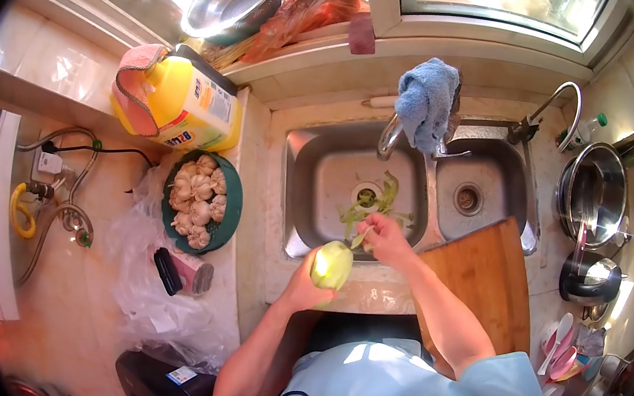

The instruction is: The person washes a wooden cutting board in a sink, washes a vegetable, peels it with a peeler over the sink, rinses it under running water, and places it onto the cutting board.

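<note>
My left hand [305, 289] is wrapped round a pale green, peeled-looking vegetable [332, 265] at the front edge of the sink. Just to the right of its top, my right hand [384, 239] is closed, fingers pinched on a thin strip of green peel [360, 240]. Whether a tool is also in my right hand cannot be made out. Below both hands, the larger sink basin [319, 175] holds loose green peelings [386, 194] around its drain.
A blue cloth [426, 105] hangs over the faucet. A wooden board [483, 287] overlaps the smaller basin's front. Left of the sink stand a green basket [232, 212] of garlic [197, 188] and a yellow jug [187, 101]. Metal bowls [595, 191] and a kettle [591, 280] are at right.
</note>
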A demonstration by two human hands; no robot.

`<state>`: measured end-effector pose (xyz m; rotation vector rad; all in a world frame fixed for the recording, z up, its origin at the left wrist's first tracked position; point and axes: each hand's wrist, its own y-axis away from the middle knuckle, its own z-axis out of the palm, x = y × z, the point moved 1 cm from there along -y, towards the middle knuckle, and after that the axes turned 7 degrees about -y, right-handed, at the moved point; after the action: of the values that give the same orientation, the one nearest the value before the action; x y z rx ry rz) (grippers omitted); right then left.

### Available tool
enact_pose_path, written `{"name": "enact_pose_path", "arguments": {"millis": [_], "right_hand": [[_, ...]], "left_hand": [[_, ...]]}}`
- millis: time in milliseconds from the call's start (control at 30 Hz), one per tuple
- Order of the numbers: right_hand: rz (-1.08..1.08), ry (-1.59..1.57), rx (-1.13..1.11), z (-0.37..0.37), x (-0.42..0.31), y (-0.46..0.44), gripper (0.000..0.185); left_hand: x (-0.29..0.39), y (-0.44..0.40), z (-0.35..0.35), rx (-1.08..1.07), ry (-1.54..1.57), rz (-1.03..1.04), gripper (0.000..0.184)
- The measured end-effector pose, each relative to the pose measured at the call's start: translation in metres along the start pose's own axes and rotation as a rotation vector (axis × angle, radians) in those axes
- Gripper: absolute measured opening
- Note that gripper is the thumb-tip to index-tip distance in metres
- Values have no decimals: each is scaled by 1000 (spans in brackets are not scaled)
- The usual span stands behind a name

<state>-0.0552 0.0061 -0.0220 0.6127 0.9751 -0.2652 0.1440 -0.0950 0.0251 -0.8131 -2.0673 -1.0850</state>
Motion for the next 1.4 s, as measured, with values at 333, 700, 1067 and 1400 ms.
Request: {"name": "enact_pose_path", "arguments": {"millis": [333, 700, 1067, 1400], "right_hand": [[-42, 118, 23, -6, 18, -20, 21], [231, 69, 2, -22, 5, -23, 23], [220, -116, 59, -11, 1, -8, 19], [179, -162, 84, -10, 7, -6, 21]], "left_hand": [[2, -5, -7, 36, -199, 102, 86], [22, 8, -6, 24, -136, 197, 83], [28, 7, -3, 143, -131, 223, 78], [33, 3, -3, 181, -126, 292, 78]]}}
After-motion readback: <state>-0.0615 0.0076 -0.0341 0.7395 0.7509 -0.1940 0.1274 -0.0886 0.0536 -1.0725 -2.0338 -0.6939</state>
